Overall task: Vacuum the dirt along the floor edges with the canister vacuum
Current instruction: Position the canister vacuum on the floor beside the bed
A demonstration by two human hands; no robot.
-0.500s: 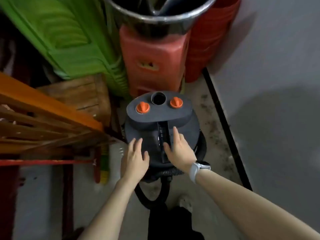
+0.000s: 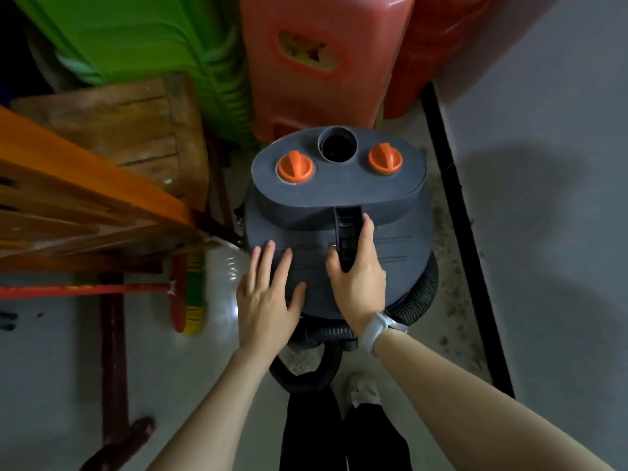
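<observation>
Canister vacuum [image 2: 339,212] sits on the floor [image 2: 204,351] right in front of me, dark grey lid up, round open port [image 2: 337,147] at its far side showing only a dark inside, contents can't tell. Two orange knobs [image 2: 295,166] flank the port. My right hand [image 2: 356,277] is curled round the black carry handle [image 2: 346,236] on the lid top, thumb on the left side of it, fingers on the right. My left hand [image 2: 268,297] lies flat on the lid's near left edge, fingers straight and spread, gripping nothing. Ribbed black hose [image 2: 418,297] wraps the canister's near right side and loops down by my shoe [image 2: 363,390]. Dirt specks lie on the floor right of the canister, along the black floor strip [image 2: 465,232] at the wall. Red stool stack [image 2: 323,62] just behind the vacuum, green stacked chairs [image 2: 136,39] left of it, broom [image 2: 190,294] on the floor to the left. Versus half a second ago: right hand was flat beside the handle, now wrapped on it; view is closer to the vacuum
</observation>
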